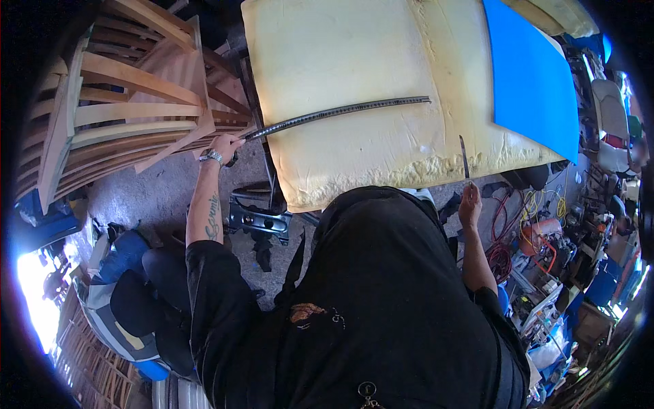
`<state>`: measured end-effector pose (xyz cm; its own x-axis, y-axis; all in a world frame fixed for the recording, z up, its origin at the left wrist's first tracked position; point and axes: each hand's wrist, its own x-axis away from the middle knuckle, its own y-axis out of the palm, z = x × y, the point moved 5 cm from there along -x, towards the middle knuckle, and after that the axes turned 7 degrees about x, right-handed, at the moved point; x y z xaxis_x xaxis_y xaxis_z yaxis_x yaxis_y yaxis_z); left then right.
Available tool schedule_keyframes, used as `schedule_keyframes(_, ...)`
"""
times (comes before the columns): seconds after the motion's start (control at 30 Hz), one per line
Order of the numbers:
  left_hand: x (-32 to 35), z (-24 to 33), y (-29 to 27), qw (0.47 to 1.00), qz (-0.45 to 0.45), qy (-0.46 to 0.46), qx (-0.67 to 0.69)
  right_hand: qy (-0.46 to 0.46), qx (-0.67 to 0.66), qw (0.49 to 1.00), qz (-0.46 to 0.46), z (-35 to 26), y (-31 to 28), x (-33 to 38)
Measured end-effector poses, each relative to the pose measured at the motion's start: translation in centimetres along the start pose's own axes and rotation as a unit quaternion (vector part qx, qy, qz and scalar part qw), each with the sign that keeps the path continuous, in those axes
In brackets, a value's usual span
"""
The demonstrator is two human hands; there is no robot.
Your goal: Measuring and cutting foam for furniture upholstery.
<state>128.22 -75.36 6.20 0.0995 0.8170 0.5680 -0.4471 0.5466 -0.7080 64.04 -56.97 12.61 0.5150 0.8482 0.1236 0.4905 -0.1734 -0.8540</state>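
A big slab of yellowish foam (340,54) lies before me, its near edge rough and torn. My left hand (226,147), wearing a metal wristwatch, is closed on the left end of a long, narrow, dark strip (340,110) with regular marks along it. The strip reaches across the foam toward the right. My right hand (470,203) grips a knife (464,155) near the slab's near right edge. Its long, thin blade points away from me, over the foam's edge. A bright blue sheet (535,82) covers the foam's right part.
Wooden slatted frames (136,88) are stacked at the left. A dark metal part (259,219) sits under the foam's near left corner. Red and yellow hoses (503,232) and an orange machine (541,235) lie on the right, beside cluttered tools. Dark cushions (146,300) are at the lower left.
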Motion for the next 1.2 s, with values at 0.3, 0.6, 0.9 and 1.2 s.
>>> schedule_keyframes(0.3, 0.5, 1.0, -0.4, 0.999, 0.011, 0.035, -0.014, 0.010, 0.006, 1.000, 0.002, -0.9, -0.2, -0.1)
schedule_keyframes(0.6, 1.6, 1.6, -0.4, 0.999, 0.029, 0.014, -0.013, -0.025, 0.043, 0.999, -0.001, -1.1, 0.7, -0.6)
schedule_keyframes(0.9, 1.5, 0.5, 0.1, 0.997, 0.062, 0.022, 0.028, -0.003, -0.013, 0.999, -0.033, -1.8, 1.3, -0.2)
schedule_keyframes(1.2, 0.5, -1.1, 1.0, 0.997, 0.068, 0.020, 0.020, 0.001, -0.002, 0.995, -0.096, -6.2, 2.2, -0.4)
